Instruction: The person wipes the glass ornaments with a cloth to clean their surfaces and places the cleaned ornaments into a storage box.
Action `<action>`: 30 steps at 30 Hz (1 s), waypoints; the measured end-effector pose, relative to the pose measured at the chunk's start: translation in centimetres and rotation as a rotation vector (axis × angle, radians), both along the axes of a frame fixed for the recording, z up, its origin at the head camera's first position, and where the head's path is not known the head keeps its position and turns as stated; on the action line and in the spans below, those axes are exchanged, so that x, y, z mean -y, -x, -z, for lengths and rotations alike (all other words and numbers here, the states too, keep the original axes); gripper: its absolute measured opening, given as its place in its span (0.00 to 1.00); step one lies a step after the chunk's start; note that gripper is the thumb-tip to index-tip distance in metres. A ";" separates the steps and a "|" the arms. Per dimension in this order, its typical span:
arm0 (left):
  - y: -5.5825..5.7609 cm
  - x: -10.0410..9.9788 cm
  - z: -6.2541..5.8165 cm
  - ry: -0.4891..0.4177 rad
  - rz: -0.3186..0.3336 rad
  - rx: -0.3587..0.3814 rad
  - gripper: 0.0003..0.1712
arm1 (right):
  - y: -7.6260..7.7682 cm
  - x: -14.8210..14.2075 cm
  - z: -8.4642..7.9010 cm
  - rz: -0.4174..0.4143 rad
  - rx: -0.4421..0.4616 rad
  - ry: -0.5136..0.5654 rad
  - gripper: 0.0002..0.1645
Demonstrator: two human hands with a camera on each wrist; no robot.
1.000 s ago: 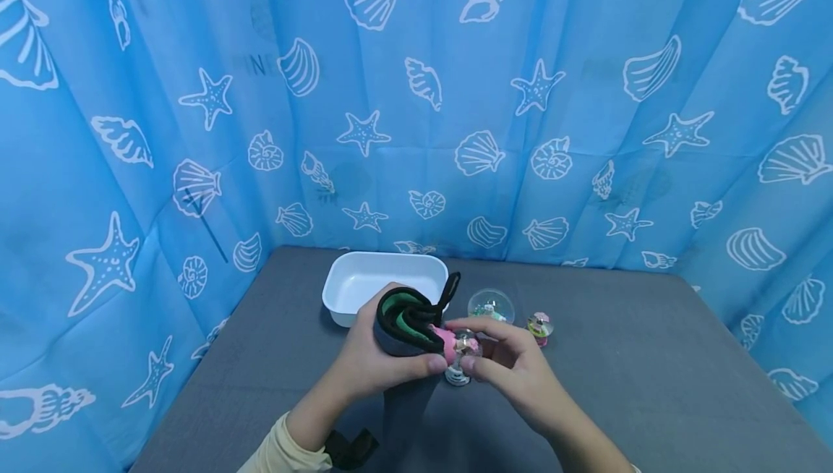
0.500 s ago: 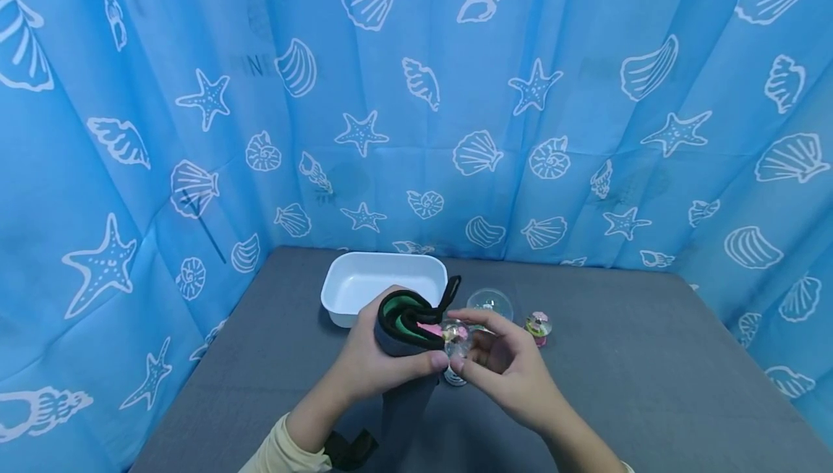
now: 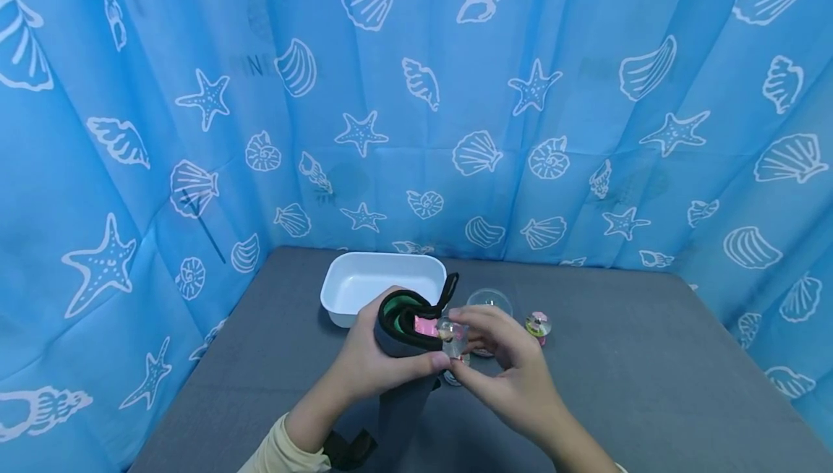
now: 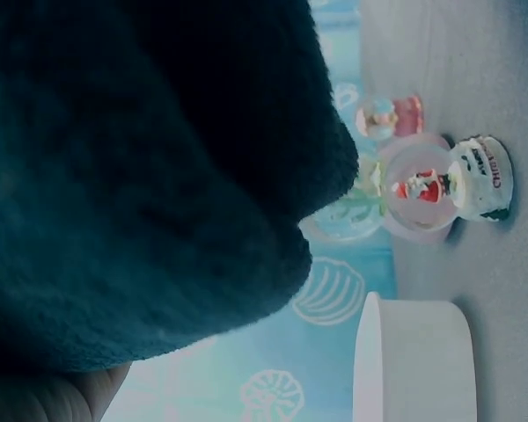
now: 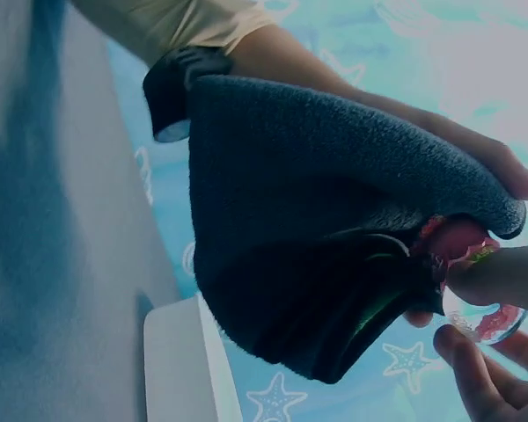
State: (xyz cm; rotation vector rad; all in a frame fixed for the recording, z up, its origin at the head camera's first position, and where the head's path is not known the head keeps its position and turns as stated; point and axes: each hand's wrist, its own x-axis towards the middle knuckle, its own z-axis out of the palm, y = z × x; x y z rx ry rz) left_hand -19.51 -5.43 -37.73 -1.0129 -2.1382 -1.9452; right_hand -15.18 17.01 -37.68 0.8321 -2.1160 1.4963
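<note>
In the head view my left hand (image 3: 371, 357) grips a folded dark cloth (image 3: 398, 346) with a green inner side and black edging. The cloth hangs down below that hand and fills much of the left wrist view. My right hand (image 3: 517, 372) holds a small snow globe (image 3: 453, 337) by its clear dome, between thumb and fingers. Its pink base sits in a fold of the cloth, partly covered. In the right wrist view, the cloth (image 5: 308, 167) wraps around the base while the right fingers (image 5: 497, 274) stay on the dome.
A white tub (image 3: 385, 257) stands behind the hands at left. Near the right hand are a larger clear globe (image 3: 489, 299) and a small pink-based globe (image 3: 538, 325). A globe with a Santa figure (image 4: 422, 186) stands close by. A blue shell-print curtain (image 3: 481, 97) hangs behind.
My right hand has shifted the snow globe slightly left, and its pink base now lies deeper in the cloth's fold. The globe has turned a little. The left hand stays nearly still.
</note>
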 end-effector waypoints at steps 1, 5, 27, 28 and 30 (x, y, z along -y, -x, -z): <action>0.0 0.0 0.0 0.002 -0.001 -0.001 0.32 | 0.1 0.0 0.0 0.011 -0.055 -0.015 0.34; -0.1 -0.1 -0.1 0.006 -0.003 0.000 0.32 | 0.4 0.2 0.2 0.053 -0.232 -0.055 0.34; -0.3 -0.4 0.0 -0.020 0.004 -0.012 0.31 | 1.0 -1.0 -0.1 -0.075 0.406 0.005 0.11; -0.3 -0.3 0.0 -0.021 -0.001 -0.011 0.31 | 1.0 -1.0 -0.1 -0.075 0.405 -0.003 0.11; -0.3 -0.3 0.0 -0.022 -0.010 -0.009 0.31 | 0.9 -1.0 -0.2 -0.076 0.388 -0.017 0.14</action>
